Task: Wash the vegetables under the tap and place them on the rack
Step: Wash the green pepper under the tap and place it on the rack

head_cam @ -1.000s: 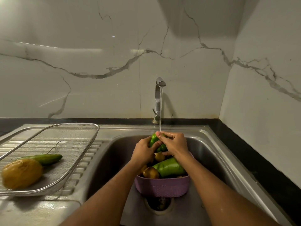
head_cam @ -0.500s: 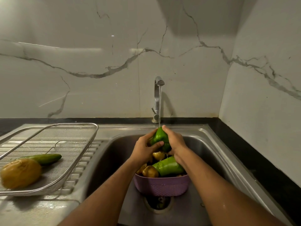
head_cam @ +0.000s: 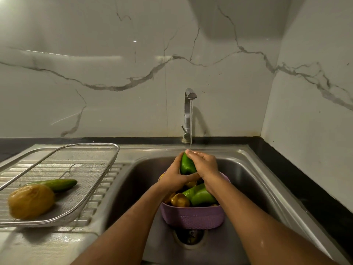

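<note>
A green bell pepper [head_cam: 186, 165] is held upright under the running tap [head_cam: 189, 104], over the steel sink [head_cam: 248, 180]. My left hand [head_cam: 174, 175] grips it from below and the left. My right hand [head_cam: 205, 165] holds it from the right, fingertips at its top in the water stream. Beneath sits a purple basket [head_cam: 192, 217] with another green pepper [head_cam: 200, 196] and several yellowish potatoes [head_cam: 180, 200]. The wire mesh rack [head_cam: 80, 163] on the drainboard at left carries a cucumber [head_cam: 57, 184] and a large potato [head_cam: 30, 201].
The sink drain [head_cam: 191, 236] lies just in front of the basket. A black counter strip [head_cam: 305, 180] runs along the marble walls behind and to the right. The ribbed drainboard [head_cam: 57, 243] extends to the near left.
Both hands have turned the green pepper upright under the stream and lifted it slightly; the right fingertips have slid up to its top. The rack contents have not moved.
</note>
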Motion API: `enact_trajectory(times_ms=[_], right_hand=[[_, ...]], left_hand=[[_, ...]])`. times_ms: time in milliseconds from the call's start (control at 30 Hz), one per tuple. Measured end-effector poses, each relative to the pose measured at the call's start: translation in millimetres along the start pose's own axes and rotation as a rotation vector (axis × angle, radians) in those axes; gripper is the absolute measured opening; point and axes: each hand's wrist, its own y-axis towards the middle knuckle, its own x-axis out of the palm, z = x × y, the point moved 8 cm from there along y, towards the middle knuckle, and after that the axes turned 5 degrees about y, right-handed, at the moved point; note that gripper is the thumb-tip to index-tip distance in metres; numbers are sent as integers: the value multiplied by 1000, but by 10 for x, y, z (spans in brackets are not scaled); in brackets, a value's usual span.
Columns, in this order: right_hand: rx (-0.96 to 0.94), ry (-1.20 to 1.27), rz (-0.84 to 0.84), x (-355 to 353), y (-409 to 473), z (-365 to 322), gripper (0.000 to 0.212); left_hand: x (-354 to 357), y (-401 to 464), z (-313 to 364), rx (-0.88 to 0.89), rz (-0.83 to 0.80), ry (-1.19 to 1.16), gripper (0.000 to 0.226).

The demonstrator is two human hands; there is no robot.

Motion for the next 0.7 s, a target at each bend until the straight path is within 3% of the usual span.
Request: enact_trajectory(times_ms=[167, 400, 500, 600, 700], right_hand=[[29, -26, 74, -69, -22, -60, 28], [149, 127, -175, 62, -43, 36, 22], [82, 111, -54, -17, -34, -15, 16], [53, 36, 122, -139, -1, 22, 30], [91, -36, 106, -116, -26, 44, 36]], left_hand=[[30, -5, -29, -69, -35, -138, 68], [-41, 76, -87, -107, 78, -281, 55], [-32, 37, -71, -135, 73, -332, 48], [22, 4, -40, -136, 27, -259, 43], [-56, 6, -25, -91, 90, -132, 43]])
